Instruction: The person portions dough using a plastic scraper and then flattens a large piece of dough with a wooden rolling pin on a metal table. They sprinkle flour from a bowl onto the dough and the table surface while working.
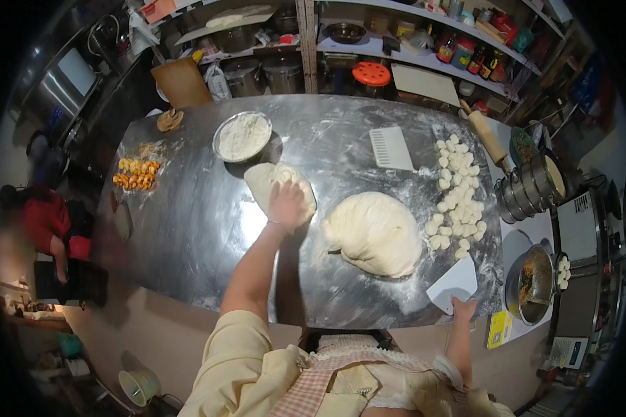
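My left hand (288,206) lies palm down on a flattened piece of dough (260,183), its fingers reaching over the top. The part beneath the palm is hidden. In my right hand (464,307), at the near right edge of the steel table (198,229), is a white plastic dough scraper (455,281), held by its lower edge. Between my hands rests a large, smooth mound of dough (375,234). Many small dough pieces (456,195) are spread just beyond the scraper. Behind the flattened dough stands a metal bowl of flour (243,136).
A notched white scraper (391,148) lies at the far side. At right are a rolling pin (488,136), stacked metal containers (529,185) and a bowl of filling (529,286). Orange and yellow food pieces (135,174) sit at left. A person in red (47,219) is beyond the left edge.
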Demonstrator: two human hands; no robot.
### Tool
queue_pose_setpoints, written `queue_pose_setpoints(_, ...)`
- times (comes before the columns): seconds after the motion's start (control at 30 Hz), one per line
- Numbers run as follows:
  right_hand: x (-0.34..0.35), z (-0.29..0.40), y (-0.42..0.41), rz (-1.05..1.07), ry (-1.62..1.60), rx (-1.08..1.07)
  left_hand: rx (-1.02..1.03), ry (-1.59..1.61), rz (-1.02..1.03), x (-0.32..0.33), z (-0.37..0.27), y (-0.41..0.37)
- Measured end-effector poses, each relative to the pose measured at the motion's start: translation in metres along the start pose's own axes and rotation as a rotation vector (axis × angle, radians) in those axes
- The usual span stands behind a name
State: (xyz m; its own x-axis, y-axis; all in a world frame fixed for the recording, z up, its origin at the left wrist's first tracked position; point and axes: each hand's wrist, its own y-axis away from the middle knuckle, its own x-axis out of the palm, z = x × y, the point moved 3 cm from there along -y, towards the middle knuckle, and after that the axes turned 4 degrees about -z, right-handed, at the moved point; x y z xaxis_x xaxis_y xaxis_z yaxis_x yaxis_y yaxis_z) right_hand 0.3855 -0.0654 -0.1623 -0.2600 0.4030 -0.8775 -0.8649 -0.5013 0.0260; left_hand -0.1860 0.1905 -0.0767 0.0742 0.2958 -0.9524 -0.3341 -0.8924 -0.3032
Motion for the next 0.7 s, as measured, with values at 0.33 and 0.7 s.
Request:
queue_pose_setpoints(0.33,0.019,-0.011,0.003,0.085,-0.303,0.046,-0.49,0.428,-0.26,-0.022,0.137,0.122)
queue_pose_setpoints(0.7,0.024,0.023,0.01,-0.081,0.133,0.161,-0.153,-0.114,0.332,-0.038,0.06,0.017)
